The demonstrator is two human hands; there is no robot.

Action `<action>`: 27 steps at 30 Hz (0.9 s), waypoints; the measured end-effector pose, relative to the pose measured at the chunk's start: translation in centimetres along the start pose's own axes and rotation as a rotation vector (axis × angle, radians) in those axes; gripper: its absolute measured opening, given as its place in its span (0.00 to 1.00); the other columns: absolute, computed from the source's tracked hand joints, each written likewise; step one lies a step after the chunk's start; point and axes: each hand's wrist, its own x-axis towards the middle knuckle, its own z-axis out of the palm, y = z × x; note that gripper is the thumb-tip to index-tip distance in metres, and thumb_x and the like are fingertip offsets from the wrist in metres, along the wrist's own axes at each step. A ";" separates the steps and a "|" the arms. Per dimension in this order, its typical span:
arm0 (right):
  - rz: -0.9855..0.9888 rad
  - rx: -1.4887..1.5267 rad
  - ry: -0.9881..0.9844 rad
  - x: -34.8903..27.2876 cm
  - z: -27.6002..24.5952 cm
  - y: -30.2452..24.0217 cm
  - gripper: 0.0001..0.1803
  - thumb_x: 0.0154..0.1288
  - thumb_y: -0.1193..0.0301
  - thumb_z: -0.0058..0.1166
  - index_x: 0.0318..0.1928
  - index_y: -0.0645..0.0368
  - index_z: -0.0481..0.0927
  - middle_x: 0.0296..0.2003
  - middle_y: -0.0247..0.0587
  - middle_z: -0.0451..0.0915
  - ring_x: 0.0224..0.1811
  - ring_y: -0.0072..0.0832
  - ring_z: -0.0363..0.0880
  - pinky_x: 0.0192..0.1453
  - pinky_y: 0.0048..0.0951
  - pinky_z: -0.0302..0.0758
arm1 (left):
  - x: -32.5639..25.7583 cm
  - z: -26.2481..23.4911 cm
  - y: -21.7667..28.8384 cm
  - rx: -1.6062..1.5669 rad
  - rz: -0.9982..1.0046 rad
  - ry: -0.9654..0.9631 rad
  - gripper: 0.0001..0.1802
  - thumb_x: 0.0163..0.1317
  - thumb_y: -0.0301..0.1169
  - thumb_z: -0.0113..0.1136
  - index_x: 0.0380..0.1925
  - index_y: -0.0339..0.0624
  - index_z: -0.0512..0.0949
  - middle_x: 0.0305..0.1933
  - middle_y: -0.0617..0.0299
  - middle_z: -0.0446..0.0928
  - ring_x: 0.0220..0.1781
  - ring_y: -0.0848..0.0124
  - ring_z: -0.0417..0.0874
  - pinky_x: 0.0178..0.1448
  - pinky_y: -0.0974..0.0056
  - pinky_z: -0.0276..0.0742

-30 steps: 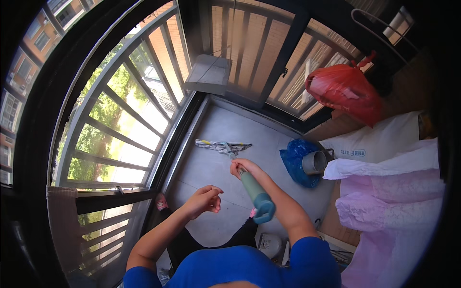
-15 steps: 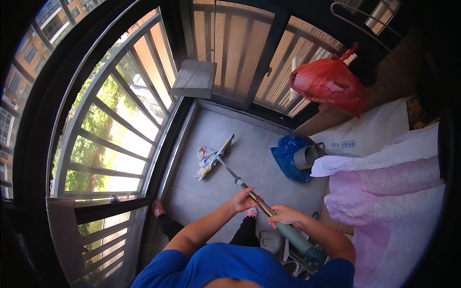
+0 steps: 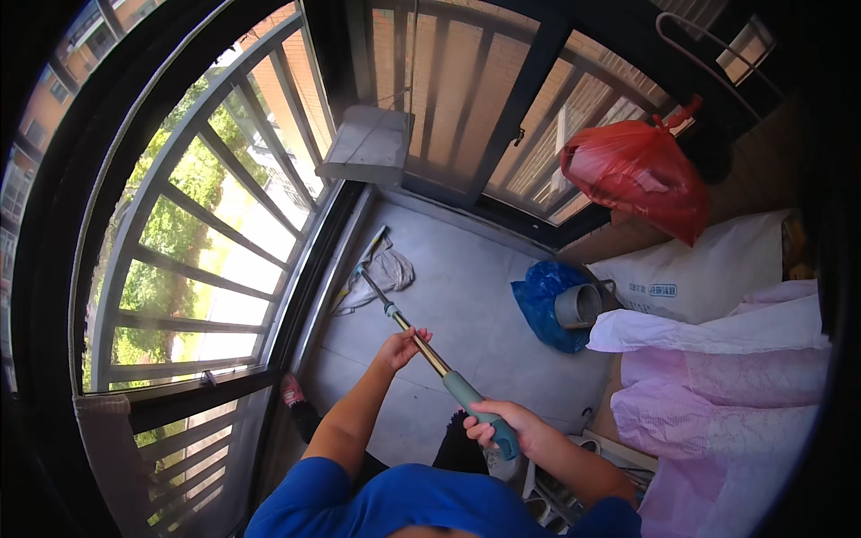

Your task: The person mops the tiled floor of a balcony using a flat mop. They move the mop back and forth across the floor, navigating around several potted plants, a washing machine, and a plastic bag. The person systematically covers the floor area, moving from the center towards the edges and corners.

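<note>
Both of my hands are closed round a flat mop [image 3: 463, 391] with a metal pole and a grey-green handle. My left hand [image 3: 403, 349] grips the bare metal part of the pole. Close to the end of the thick handle, my right hand [image 3: 509, 425] is wrapped round it. The mop's head lies at the far left of the floor, beside the window-side ledge. A crumpled whitish cloth [image 3: 391, 270] is spread at the head and touches the floor.
Grey floor tiles [image 3: 430, 287] run to the far glass door. A blue plastic bag [image 3: 541, 305] with a grey pot [image 3: 578, 306] sits right of centre. Nearby are a hanging red bag [image 3: 637, 170], a white sack [image 3: 708, 269] and pink-white fabric [image 3: 700, 359]. Barred windows line the left.
The mop has slid forward and left, its head now at the window-side ledge. My left hand moved with it. My right hand now holds nearer the handle's end.
</note>
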 end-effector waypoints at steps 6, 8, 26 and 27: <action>0.047 -0.111 -0.109 -4.3 -0.2 -3.5 0.12 0.58 0.73 0.40 0.43 0.53 0.58 0.24 0.38 0.62 0.19 0.18 0.59 0.16 0.13 0.60 | -1.2 3.6 -2.6 0.035 -0.033 -0.064 0.07 0.58 0.27 0.41 0.29 0.32 0.61 0.30 0.50 0.67 0.41 0.55 0.71 0.51 0.55 0.69; 0.059 -0.018 -0.116 -3.1 -1.3 -5.9 0.07 0.58 0.73 0.39 0.37 0.56 0.59 0.23 0.38 0.60 0.18 0.18 0.58 0.16 0.14 0.61 | -0.5 4.7 -2.3 0.186 -0.068 -0.023 0.10 0.57 0.31 0.44 0.30 0.33 0.62 0.34 0.49 0.67 0.41 0.55 0.72 0.47 0.56 0.72; -0.077 1.077 -0.264 -11.7 -12.8 7.9 0.07 0.50 0.77 0.41 0.24 0.63 0.58 0.17 0.33 0.59 0.15 0.16 0.60 0.18 0.13 0.64 | -0.2 5.0 -21.7 0.913 -0.489 0.002 0.12 0.54 0.34 0.44 0.28 0.34 0.65 0.26 0.53 0.73 0.25 0.63 0.78 0.30 0.61 0.78; -0.036 1.022 -0.246 -12.1 -11.8 7.9 0.07 0.51 0.76 0.41 0.24 0.63 0.58 0.16 0.33 0.59 0.15 0.16 0.59 0.18 0.13 0.63 | -0.8 5.4 -21.4 0.892 -0.470 -0.037 0.12 0.54 0.34 0.45 0.28 0.34 0.65 0.26 0.53 0.73 0.25 0.63 0.78 0.30 0.62 0.78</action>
